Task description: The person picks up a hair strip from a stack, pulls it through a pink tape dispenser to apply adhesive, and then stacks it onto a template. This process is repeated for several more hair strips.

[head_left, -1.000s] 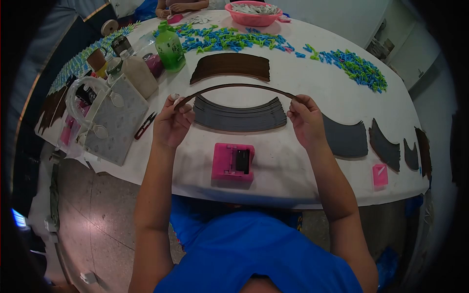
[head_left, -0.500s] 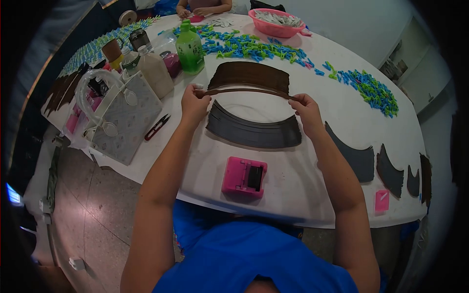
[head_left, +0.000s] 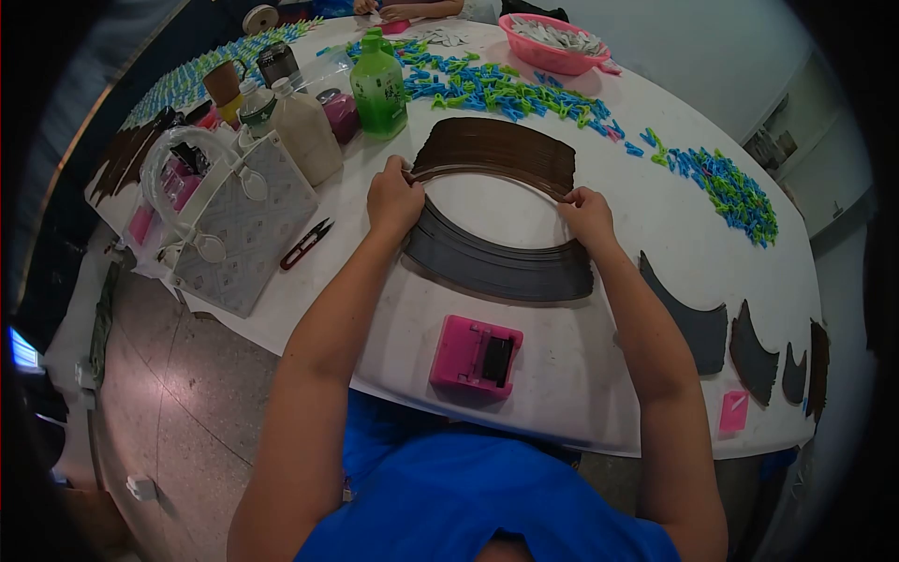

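My left hand (head_left: 395, 199) pinches the left end of a thin dark brown curved strip (head_left: 492, 172). My right hand (head_left: 588, 217) has its fingers closed at the strip's other end. Between the hands the strip runs close along the lower edge of a wide, curved dark brown piece (head_left: 496, 145) with a ridged surface. Nearer to me, a curved dark grey layered piece (head_left: 501, 267) lies on the white table, its upper corners right by my hands. In front of my body sits a pink holder with a black roller (head_left: 475, 358).
Red-handled thread snips (head_left: 306, 245) and a white patterned handbag (head_left: 245, 225) are left, with bottles and a green jug (head_left: 378, 89) behind. Blue and green clips (head_left: 506, 94) spread across the back near a pink basin (head_left: 557, 47). Smaller grey curved pieces (head_left: 693, 323) lie right. Another person's hands (head_left: 403, 11) work opposite.
The strip held between my hands has come closer to the brown piece's lower edge. My left hand has turned, its fingers curling in more. The whole view has shifted slightly.
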`<state>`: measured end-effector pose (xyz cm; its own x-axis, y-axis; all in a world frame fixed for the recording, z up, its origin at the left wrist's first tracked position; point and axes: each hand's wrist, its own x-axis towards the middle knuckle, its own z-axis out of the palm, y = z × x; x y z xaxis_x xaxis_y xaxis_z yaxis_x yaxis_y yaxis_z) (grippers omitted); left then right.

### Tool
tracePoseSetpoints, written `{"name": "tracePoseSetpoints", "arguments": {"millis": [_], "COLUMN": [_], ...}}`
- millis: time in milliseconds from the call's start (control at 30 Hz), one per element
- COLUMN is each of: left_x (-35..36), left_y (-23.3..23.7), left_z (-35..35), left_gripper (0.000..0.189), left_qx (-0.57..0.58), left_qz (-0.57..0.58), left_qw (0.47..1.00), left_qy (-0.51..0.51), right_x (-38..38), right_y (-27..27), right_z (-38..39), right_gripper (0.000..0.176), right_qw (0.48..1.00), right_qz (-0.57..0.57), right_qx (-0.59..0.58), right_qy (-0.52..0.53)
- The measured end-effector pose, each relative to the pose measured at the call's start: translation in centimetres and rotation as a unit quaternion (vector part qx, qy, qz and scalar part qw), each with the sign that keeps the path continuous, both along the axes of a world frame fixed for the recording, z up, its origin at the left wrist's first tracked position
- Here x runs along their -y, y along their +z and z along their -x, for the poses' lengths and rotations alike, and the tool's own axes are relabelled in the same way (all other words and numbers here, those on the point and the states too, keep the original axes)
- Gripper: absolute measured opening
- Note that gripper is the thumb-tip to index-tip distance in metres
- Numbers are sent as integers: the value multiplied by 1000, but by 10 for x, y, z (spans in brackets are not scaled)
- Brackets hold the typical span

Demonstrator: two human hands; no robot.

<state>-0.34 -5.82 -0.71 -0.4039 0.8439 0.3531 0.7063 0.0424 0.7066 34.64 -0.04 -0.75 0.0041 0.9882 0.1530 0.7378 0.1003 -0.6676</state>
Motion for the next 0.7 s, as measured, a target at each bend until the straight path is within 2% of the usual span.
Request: {"name": "tracePoseSetpoints", "arguments": {"millis": [167, 267, 367, 700], "left_x": [4, 7, 4, 0], "left_y": [3, 6, 5, 11], "left_z": [0, -2, -3, -5], "left_gripper": [26, 28, 31, 37], "left_qx": [22, -9, -24, -4], "left_qz": [-6, 17, -16, 31], "left_qw": [1000, 1000, 999, 998], "left_qy": [-2, 23, 39, 61], "right_x": [1, 4, 2, -5], "right_y": [2, 4, 3, -4], "right_z": [3, 4, 5, 4], "right_gripper": [23, 24, 24, 28], "right_qw": [1000, 1000, 999, 999], "right_qz": [10, 13, 15, -9], "right_qx": [18, 20, 22, 34], "right_qy": [-11, -18, -28, -42]}}
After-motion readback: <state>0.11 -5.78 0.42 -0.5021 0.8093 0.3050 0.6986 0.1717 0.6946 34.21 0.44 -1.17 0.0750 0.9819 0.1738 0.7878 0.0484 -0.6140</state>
